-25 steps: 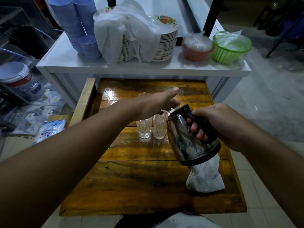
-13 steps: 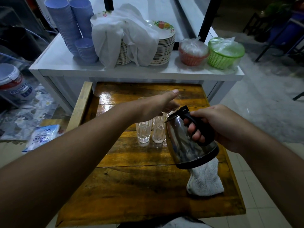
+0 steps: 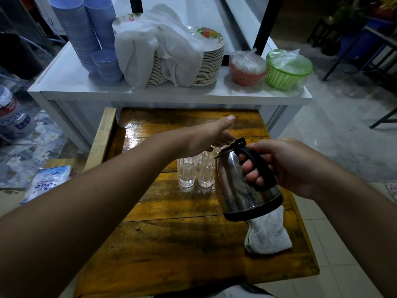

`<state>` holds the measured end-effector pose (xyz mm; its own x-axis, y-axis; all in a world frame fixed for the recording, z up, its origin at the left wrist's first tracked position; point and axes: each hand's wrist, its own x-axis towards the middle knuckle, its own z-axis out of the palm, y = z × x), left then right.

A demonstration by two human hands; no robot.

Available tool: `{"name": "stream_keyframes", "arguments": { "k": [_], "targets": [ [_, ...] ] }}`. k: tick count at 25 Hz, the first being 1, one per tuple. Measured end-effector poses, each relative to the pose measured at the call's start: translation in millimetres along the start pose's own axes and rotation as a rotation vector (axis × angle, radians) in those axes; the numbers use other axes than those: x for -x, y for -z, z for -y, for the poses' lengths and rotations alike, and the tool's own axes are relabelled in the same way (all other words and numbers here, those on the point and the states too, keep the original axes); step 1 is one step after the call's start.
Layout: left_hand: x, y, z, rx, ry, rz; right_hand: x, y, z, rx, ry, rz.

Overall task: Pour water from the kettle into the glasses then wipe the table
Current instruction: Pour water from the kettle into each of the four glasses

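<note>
Behind the wooden surface a white shelf (image 3: 71,82) is seen. On it, three stacks of blue bowls (image 3: 86,37) are set at the left, and beside them stacks of flowered plates (image 3: 209,61) are draped with a white cloth (image 3: 150,44). Further right, an orange basket (image 3: 247,70) and a green basket (image 3: 286,70), both covered in clear plastic, are placed side by side. On the floor at the left, a bucket (image 3: 12,117) and a blue packet (image 3: 48,181) are visible.
</note>
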<state>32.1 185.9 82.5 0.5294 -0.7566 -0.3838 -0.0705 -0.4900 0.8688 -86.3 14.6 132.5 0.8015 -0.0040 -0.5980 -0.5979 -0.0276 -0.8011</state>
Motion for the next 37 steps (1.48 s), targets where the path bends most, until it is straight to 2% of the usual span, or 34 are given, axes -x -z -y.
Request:
{"name": "stream_keyframes", "arguments": {
  "k": [8,28,34,37],
  "targets": [
    [-0.4,0.6,0.1,0.026,0.029,-0.010,-3.6,-1.5,2.0,-0.043,-0.074,0.011],
    [0.2,1.4,2.6,0.004,0.019,-0.012,-8.7,4.4,2.3,-0.096,-0.084,0.084],
    [4.3,2.9,2.7,0.002,-0.022,-0.034,-8.1,4.6,-12.3,-0.008,0.004,-0.011],
    [7.9,0.4,5.3,0.014,-0.045,-0.065,-6.7,7.1,-32.8,-0.043,0.051,-0.052]
  ]
}}
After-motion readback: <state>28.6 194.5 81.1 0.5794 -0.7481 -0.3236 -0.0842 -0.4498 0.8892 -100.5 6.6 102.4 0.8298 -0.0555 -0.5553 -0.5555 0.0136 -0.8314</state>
